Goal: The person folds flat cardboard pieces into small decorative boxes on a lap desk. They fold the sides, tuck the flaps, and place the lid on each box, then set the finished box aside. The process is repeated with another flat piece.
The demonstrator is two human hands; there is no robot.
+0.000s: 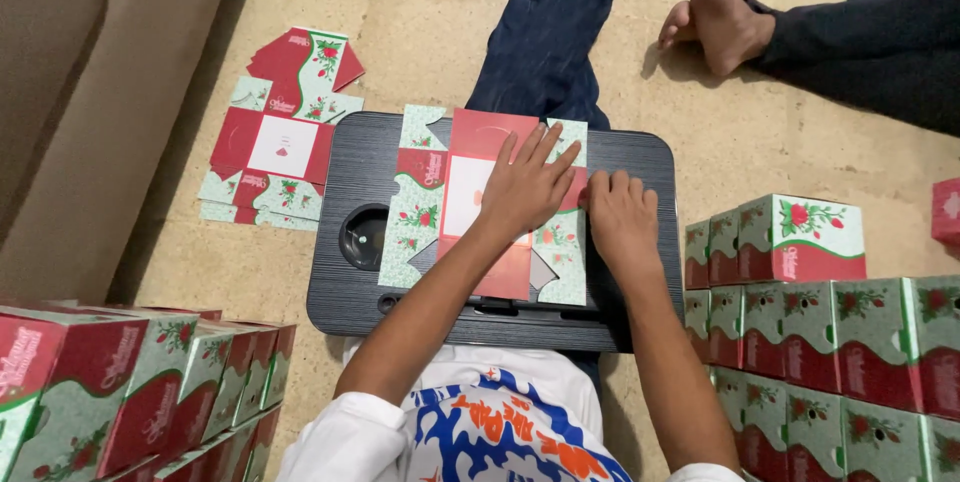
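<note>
Head view showed you seated on the floor with a dark lap worktop [640,157] across your legs, and on it lay an unfolded box blank [470,197], flat, printed in red and pale green with a rose pattern. Your left hand [528,185] lay spread on the middle of the blank, fingers splayed and palm down, pressing rather than gripping; your right hand [622,217] rested at the blank's right edge with the fingers curled down onto a side flap, though whether it pinched that flap could not be told. The blank looked like thin glossy card: light, stiff across a panel, willing to bend only along its scored lines, and likely to skid on the smooth worktop unless pinned. You would do best to take it by the flap edges and creases, not the centre, since card of this kind dents and kinks easily. A round recess [364,237] sat in the worktop just left of the blank. More flat blanks [280,132] lay on the speckled floor to your left, well apart, and folded boxes [800,237] stood stacked at both sides.
</note>
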